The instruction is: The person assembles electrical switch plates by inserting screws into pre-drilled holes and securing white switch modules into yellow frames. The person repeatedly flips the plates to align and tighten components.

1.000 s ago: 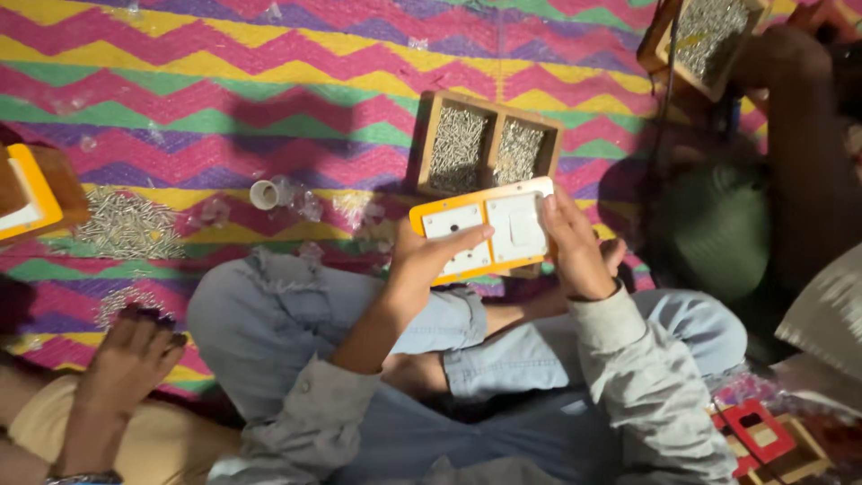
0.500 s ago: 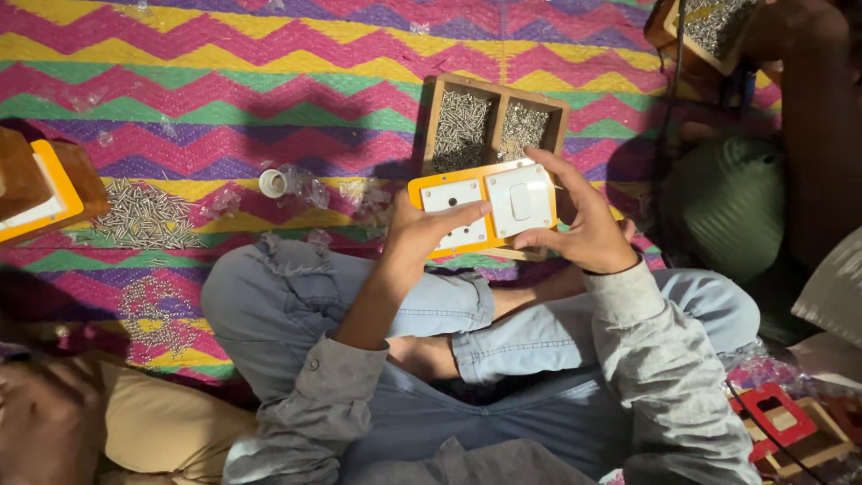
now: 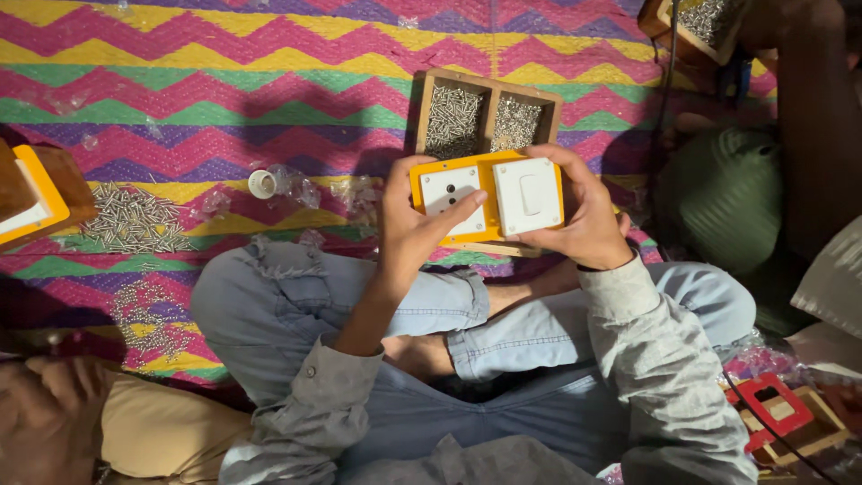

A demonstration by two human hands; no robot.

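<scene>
Person's wearing a grey long-sleeve shirt, buttoned cuffs sitting loose at the wrists, left sleeve pushed up toward the elbow. Light blue jeans are showing frayed, ripped edges at the knee and rolled hems, and the feet are going bare

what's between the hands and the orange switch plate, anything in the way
Nothing visible. Both the left hand and the right hand already grip the orange switch plate directly, left thumb lying across its white socket.
</scene>
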